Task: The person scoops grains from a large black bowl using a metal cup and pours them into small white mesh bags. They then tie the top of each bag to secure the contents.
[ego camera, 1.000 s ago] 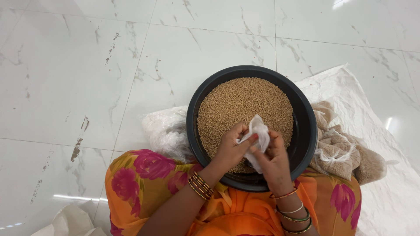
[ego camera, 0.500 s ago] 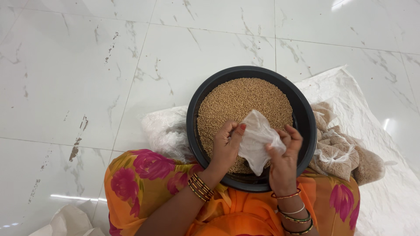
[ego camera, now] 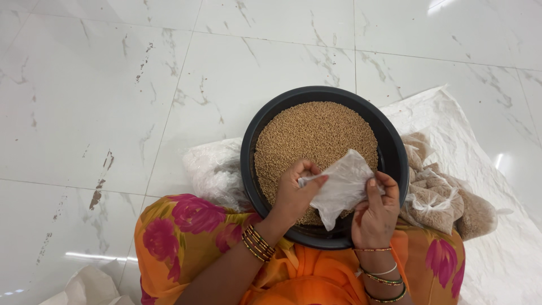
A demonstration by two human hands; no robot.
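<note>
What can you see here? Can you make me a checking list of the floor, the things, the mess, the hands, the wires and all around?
Surface: white marble floor tiles, with a white sheet spread at the right.
Job's things: dark round basin full of brown grain; clear plastic bag held over it.
Clutter: crumpled plastic bag left of the basin; bags of grain to its right.
Grippers: left hand and right hand both pinch the clear bag.
Cables: nothing seen.
Surroundings: orange flowered cloth on the person's lap; bangles on both wrists.
</note>
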